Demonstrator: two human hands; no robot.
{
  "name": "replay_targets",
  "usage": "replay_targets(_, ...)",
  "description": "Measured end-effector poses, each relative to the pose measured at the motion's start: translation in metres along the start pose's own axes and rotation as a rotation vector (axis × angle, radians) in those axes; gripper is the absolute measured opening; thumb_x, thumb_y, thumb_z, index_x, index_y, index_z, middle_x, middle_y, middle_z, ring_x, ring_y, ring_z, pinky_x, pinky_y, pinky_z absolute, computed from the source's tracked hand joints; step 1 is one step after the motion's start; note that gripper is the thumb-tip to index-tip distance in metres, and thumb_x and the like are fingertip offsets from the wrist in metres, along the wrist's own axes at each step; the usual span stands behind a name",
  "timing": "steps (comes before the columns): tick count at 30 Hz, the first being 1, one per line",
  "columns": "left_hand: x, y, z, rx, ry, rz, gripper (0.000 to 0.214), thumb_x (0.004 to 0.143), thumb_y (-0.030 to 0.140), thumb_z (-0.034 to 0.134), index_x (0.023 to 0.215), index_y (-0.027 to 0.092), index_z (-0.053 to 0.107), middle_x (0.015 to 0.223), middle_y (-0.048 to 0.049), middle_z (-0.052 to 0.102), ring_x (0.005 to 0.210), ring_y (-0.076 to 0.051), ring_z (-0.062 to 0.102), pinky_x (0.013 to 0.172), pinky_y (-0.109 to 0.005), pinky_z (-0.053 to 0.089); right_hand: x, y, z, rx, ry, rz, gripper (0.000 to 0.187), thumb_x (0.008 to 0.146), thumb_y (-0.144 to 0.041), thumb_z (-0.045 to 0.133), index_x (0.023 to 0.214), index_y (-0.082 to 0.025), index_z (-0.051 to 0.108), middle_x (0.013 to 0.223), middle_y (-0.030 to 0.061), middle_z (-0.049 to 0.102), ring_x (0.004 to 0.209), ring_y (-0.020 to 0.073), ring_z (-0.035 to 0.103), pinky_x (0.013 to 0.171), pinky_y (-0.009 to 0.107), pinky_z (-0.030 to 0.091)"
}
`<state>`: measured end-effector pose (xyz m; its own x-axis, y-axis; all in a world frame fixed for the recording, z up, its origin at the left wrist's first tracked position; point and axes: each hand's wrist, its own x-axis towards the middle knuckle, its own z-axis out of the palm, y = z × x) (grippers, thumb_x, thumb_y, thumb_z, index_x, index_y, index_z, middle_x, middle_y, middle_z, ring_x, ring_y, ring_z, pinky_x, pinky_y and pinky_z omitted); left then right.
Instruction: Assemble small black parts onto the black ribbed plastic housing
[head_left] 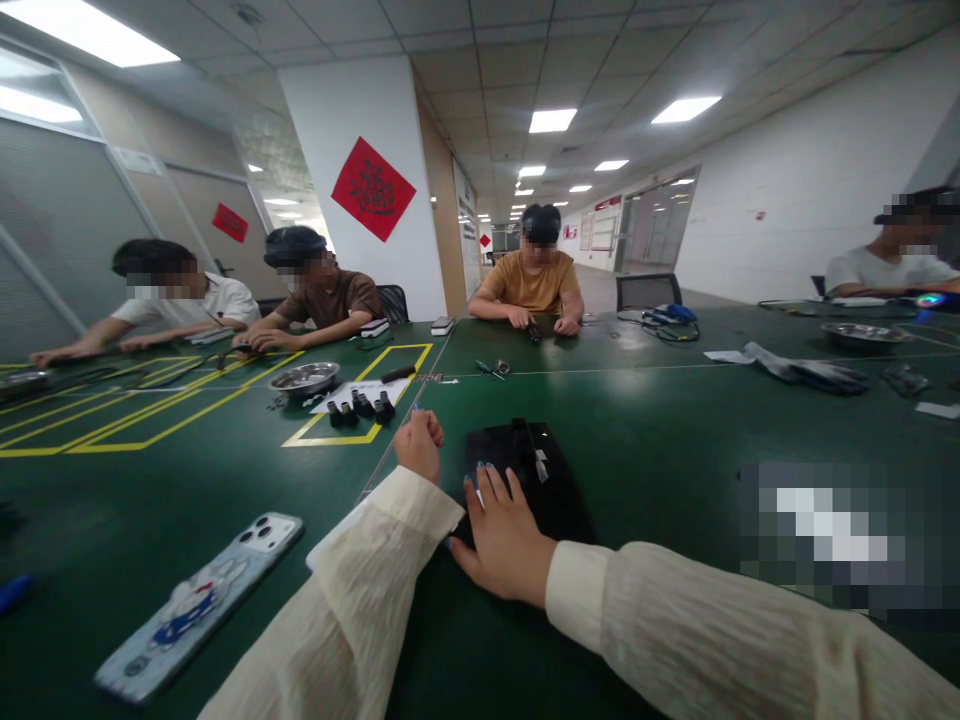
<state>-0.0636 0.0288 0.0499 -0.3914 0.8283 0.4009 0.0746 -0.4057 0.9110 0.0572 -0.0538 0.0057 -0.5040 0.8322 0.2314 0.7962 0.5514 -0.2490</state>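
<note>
The black case [525, 462] is held down by the spread right hand [504, 540], best kept steady; the left hand [418, 447] is loosely curled, seemingly empty

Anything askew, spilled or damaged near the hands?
Nothing spilled or broken. Two minor things: the phone lies face down and skewed to the table lines, and the black case under the right hand sits slightly askew too.
</note>
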Motion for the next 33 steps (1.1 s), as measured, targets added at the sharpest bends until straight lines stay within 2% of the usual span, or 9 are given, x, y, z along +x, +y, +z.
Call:
replay_targets(5, -0.006, -0.006, 0.003, -0.056, -0.043, 0.028, 0.043, 0.081, 0.04, 0.035, 0.044, 0.021, 0.024, 0.041, 0.0062, 0.02, 0.037, -0.008, 0.023, 0.038, -0.021, 0.025, 0.01, 0.016, 0.0, -0.01, -0.032, -0.049, 0.07, 0.084, -0.049, 0.035, 0.135, -0.001, 0.034, 0.142, 0.0235, 0.027, 0.134, 0.0316, 0.017, 0.108, 0.049, 0.006)
replay_targets(11, -0.014, -0.016, 0.006, -0.014, -0.111, 0.069, 0.042, 0.08, 0.042, 0.037, 0.044, 0.021, 0.028, 0.041, 0.0056, 0.022, 0.038, -0.008, 0.025, 0.039, -0.022, 0.024, 0.022, 0.044, -0.005, -0.06, -0.062, 0.015, 0.068, 0.083, -0.047, 0.037, 0.138, -0.008, 0.031, 0.145, 0.0185, 0.022, 0.134, 0.0358, 0.011, 0.103, 0.059, -0.003)
replay_targets(15, -0.015, -0.022, 0.006, 0.028, -0.151, 0.083, 0.043, 0.08, 0.043, 0.035, 0.044, 0.021, 0.028, 0.041, 0.0053, 0.022, 0.038, -0.008, 0.026, 0.04, -0.022, 0.025, 0.026, 0.067, -0.011, -0.063, -0.094, 0.105, 0.068, 0.082, -0.048, 0.038, 0.139, -0.012, 0.03, 0.147, 0.014, 0.02, 0.133, 0.0404, 0.007, 0.102, 0.061, 0.0)
replay_targets(22, -0.016, -0.021, 0.005, 0.066, -0.199, 0.085, 0.043, 0.082, 0.041, 0.034, 0.045, 0.02, 0.029, 0.041, 0.0047, 0.025, 0.038, -0.009, 0.028, 0.04, -0.022, 0.027, 0.027, 0.128, -0.027, -0.094, -0.182, 0.31, 0.067, 0.082, -0.049, 0.037, 0.141, -0.019, 0.027, 0.149, 0.0074, 0.016, 0.134, 0.0377, 0.007, 0.102, 0.061, 0.004)
replay_targets(27, -0.017, -0.023, 0.004, 0.062, -0.223, 0.096, 0.044, 0.083, 0.041, 0.033, 0.045, 0.02, 0.03, 0.042, 0.0047, 0.025, 0.039, -0.009, 0.028, 0.041, -0.022, 0.026, 0.02, 0.177, -0.042, -0.151, -0.211, 0.493, 0.061, 0.085, -0.043, 0.033, 0.141, -0.021, 0.025, 0.149, 0.0067, 0.013, 0.133, 0.04, 0.008, 0.096, 0.068, 0.009)
replay_targets(33, -0.016, -0.027, 0.002, 0.076, -0.252, 0.119, 0.045, 0.084, 0.044, 0.032, 0.046, 0.02, 0.03, 0.043, 0.0042, 0.026, 0.039, -0.009, 0.029, 0.041, -0.023, 0.027, 0.002, 0.23, -0.06, -0.209, -0.239, 0.683, 0.059, 0.086, -0.042, 0.03, 0.141, -0.021, 0.025, 0.15, 0.0067, 0.012, 0.133, 0.0397, 0.01, 0.096, 0.068, 0.014)
